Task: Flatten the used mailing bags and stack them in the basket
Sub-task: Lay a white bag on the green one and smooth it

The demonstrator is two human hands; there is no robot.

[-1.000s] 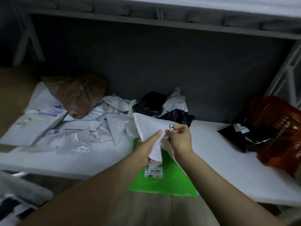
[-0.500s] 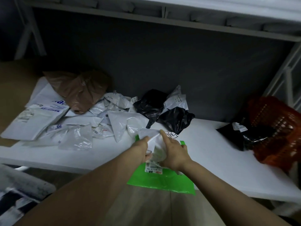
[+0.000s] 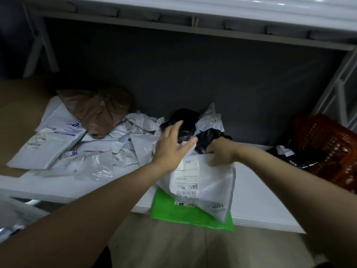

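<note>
My left hand (image 3: pixel 172 144) is open with fingers spread, up over the black bags (image 3: pixel 185 124) at the back of the desk (image 3: pixel 260 190). My right hand (image 3: pixel 222 151) sits apart from it on the top edge of the white bag (image 3: pixel 212 182), fingers bent; I cannot tell if it grips. The white bag lies on the green bag (image 3: pixel 173 211) at the front edge. The orange basket (image 3: pixel 324 144) is at the right end.

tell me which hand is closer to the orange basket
Right. The right hand grips the top edge of the white bag, left of the basket; the left hand, open, is farther left, by the black bags.
</note>
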